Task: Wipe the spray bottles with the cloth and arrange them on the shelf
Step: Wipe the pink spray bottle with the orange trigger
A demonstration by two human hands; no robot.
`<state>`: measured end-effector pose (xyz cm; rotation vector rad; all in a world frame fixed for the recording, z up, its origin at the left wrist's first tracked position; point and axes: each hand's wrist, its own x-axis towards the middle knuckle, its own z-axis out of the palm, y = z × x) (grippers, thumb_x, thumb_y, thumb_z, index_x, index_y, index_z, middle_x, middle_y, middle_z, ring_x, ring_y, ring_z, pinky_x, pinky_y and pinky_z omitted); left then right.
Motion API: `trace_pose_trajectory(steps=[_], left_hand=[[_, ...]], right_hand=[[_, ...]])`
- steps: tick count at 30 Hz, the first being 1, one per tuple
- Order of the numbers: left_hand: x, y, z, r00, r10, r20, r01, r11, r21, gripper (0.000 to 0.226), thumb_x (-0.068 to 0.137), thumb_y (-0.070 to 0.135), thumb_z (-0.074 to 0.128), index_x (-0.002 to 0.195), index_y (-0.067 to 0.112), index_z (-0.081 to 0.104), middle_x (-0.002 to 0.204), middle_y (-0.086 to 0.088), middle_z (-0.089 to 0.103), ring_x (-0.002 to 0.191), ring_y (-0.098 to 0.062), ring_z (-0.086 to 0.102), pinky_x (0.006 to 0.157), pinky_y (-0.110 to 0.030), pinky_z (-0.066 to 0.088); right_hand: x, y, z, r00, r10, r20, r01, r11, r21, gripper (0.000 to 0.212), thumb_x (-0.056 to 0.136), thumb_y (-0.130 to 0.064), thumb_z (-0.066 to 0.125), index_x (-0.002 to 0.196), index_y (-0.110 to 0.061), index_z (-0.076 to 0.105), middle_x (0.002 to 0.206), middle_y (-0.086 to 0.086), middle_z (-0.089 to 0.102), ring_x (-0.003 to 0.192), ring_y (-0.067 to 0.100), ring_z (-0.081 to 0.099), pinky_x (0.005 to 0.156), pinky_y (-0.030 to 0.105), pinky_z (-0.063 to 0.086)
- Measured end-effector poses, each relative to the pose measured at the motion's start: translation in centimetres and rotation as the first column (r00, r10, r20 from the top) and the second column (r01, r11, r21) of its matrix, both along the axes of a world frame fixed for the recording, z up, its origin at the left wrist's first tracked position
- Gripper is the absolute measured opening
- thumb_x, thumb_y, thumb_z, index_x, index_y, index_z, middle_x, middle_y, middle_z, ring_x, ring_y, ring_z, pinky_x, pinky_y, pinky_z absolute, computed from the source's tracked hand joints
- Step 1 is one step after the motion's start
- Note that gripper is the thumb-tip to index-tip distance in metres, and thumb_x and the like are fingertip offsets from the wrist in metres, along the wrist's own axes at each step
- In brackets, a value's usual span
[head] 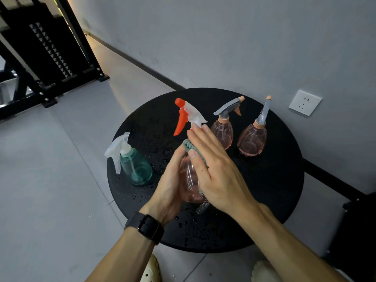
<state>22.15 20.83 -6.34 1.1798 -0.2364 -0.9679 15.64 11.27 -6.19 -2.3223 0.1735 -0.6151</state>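
Both hands around pink bottle point(191, 176); right fingers point(198, 137) press cloth point(192, 148).

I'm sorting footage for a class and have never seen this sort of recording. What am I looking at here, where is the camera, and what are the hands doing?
There is no machine here, only a person filmed by a wide-angle camera worn on their head, looking down at their own hands. Below is a round black table dotted with water drops. The left hand, with a dark watch on its wrist, holds a clear pink spray bottle with a white and orange trigger head. The right hand presses a grey-green cloth against that bottle with fairly straight fingers, apparently wiping it. Standing on the table are a teal glass-like spray bottle with a clear trigger and two rounded pink bottles with grey sprayers, one beside the other. A black metal shelf stands at upper left.
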Motion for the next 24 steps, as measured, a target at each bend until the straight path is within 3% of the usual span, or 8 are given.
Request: trace_pose_trajectory(steps=[2, 5, 13, 16, 19, 24], left_hand=[[0.0, -0.1, -0.3, 0.999, 0.035, 0.011, -0.035, 0.999, -0.015, 0.045, 0.097, 0.053, 0.042, 0.109, 0.023, 0.074, 0.092, -0.003, 0.074, 0.079, -0.018, 0.071, 0.057, -0.031, 0.053], [0.4, -0.1, -0.7, 0.995, 0.09, -0.03, -0.092, 0.994, -0.052, 0.047, 0.098, 0.053, 0.042, 0.108, 0.022, 0.075, 0.1, -0.006, 0.073, 0.091, -0.021, 0.071, 0.074, -0.035, 0.055], [0.7, -0.4, -0.1, 0.991, 0.091, -0.094, -0.101, 0.988, -0.115, 0.058, 0.097, 0.06, 0.038, 0.127, 0.018, 0.065, 0.126, -0.01, 0.067, 0.118, -0.024, 0.063, 0.096, -0.039, 0.049], [0.3, -0.4, -0.1, 0.999, 0.029, -0.041, -0.032, 0.997, -0.076, 0.059, 0.095, 0.063, 0.039, 0.12, 0.019, 0.069, 0.119, -0.012, 0.066, 0.11, -0.029, 0.062, 0.095, -0.046, 0.046], [-0.2, -0.5, -0.1, 0.999, -0.033, 0.005, 0.033, 0.999, -0.036, 0.055, 0.096, 0.062, 0.037, 0.12, 0.025, 0.069, 0.123, -0.011, 0.068, 0.114, -0.031, 0.064, 0.1, -0.051, 0.048], [-0.5, -0.8, -0.3, 0.999, -0.028, 0.039, 0.028, 0.999, -0.015, 0.044, 0.096, 0.055, 0.045, 0.127, 0.03, 0.064, 0.126, -0.008, 0.067, 0.121, -0.031, 0.061, 0.105, -0.058, 0.044]], right_hand=[[0.0, 0.1, 0.0, 1.0, 0.0, 0.002, 0.0, 1.0, 0.027, 0.047, 0.104, -0.028, 0.033, 0.15, -0.016, 0.032, 0.158, -0.014, 0.021, 0.147, -0.002, 0.006, 0.116, 0.012, 0.007], [-0.2, 0.4, -0.2, 1.0, 0.007, 0.007, -0.007, 1.0, 0.019, 0.047, 0.105, -0.027, 0.034, 0.15, -0.017, 0.029, 0.158, -0.013, 0.019, 0.147, -0.001, 0.005, 0.118, 0.015, 0.009], [-0.4, 0.5, -0.4, 0.999, 0.017, 0.034, -0.016, 0.999, -0.033, 0.049, 0.104, -0.03, 0.03, 0.15, -0.015, 0.029, 0.16, -0.006, 0.022, 0.149, 0.005, 0.007, 0.121, 0.033, 0.018], [-0.5, -0.3, 0.1, 1.0, 0.007, 0.027, -0.007, 1.0, -0.003, 0.048, 0.105, -0.029, 0.031, 0.151, -0.016, 0.028, 0.16, -0.009, 0.02, 0.148, 0.001, 0.007, 0.12, 0.024, 0.014], [-0.5, -1.4, 0.6, 1.0, -0.012, 0.005, 0.011, 0.996, 0.092, 0.047, 0.105, -0.028, 0.033, 0.151, -0.02, 0.028, 0.159, -0.014, 0.019, 0.146, -0.005, 0.007, 0.117, 0.012, 0.009], [-0.6, -1.8, 0.8, 1.0, -0.005, 0.001, 0.005, 0.993, 0.119, 0.046, 0.105, -0.027, 0.035, 0.15, -0.022, 0.028, 0.157, -0.018, 0.018, 0.145, -0.007, 0.007, 0.114, 0.008, 0.008]])
